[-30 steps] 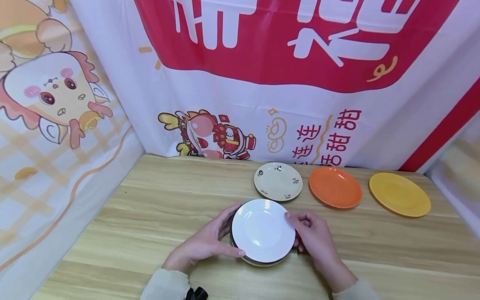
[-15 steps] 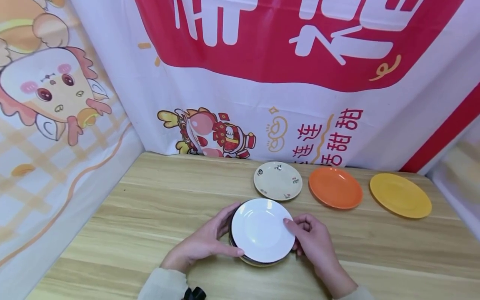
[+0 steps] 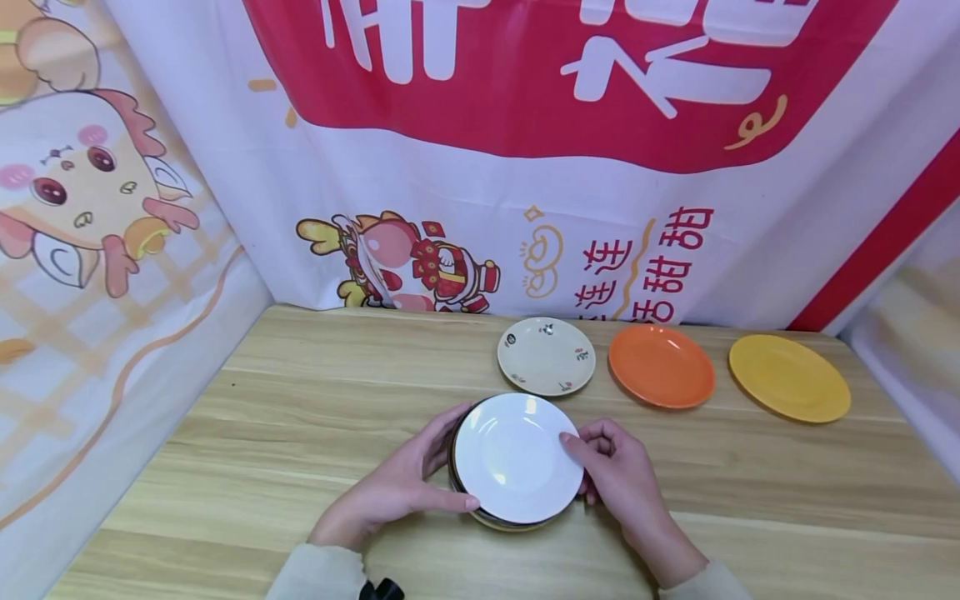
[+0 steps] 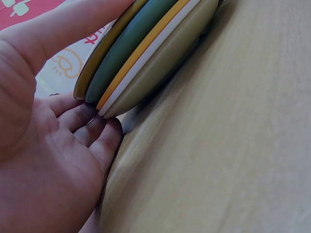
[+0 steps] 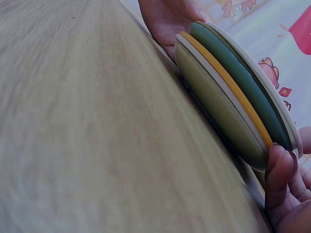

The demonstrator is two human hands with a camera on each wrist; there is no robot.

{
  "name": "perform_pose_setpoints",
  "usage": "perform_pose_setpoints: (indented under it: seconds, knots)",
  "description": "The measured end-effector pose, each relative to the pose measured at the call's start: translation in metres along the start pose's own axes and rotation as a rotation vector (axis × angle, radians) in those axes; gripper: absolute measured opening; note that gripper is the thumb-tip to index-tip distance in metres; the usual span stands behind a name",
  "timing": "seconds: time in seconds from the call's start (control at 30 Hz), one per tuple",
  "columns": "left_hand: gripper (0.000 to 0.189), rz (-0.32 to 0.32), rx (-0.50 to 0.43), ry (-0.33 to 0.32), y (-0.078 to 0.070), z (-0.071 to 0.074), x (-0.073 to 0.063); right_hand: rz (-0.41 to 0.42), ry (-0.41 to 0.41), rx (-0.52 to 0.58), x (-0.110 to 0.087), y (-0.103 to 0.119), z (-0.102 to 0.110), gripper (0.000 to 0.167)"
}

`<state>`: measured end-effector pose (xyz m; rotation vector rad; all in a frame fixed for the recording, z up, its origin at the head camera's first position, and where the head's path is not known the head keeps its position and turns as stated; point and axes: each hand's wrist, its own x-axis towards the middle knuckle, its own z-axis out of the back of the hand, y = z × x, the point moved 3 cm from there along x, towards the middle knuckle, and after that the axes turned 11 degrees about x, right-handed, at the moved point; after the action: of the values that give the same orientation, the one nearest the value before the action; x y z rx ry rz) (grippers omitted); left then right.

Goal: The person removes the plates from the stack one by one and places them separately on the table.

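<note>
A white plate (image 3: 517, 458) lies on top of a stack of small plates in front of me. Seen edge-on in the left wrist view, the stack has a green plate (image 4: 116, 58), a thin orange-yellow rim (image 4: 141, 48), a white rim and an olive plate (image 4: 165, 63) at the bottom. My left hand (image 3: 408, 475) grips the stack's left side, thumb at the front rim and fingers around the back. At the right rim my right hand (image 3: 618, 471) pinches the white plate, its thumb on top. Its other fingers touch the stack's side in the right wrist view.
Behind the stack a cream plate with small printed motifs (image 3: 546, 357), an orange plate (image 3: 662, 367) and a yellow plate (image 3: 789, 378) lie in a row on the wooden table (image 3: 300, 400). Printed cloth (image 3: 420, 183) hangs along the table's back and left sides.
The head view has shifted a little, so everything sits slightly further left. Both hands keep their places on the stack; the right thumb has slid a little along the white plate's rim.
</note>
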<state>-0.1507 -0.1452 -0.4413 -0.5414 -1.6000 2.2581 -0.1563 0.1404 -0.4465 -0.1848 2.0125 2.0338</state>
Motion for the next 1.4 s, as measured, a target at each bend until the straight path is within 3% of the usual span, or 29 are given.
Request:
perform_pose_setpoints:
  seconds: [1.4]
  knots:
    - [0.115, 0.001, -0.008, 0.006, -0.0026, 0.0012, -0.0017, -0.018, -0.025, 0.052, 0.004, 0.0012, 0.0068, 0.035]
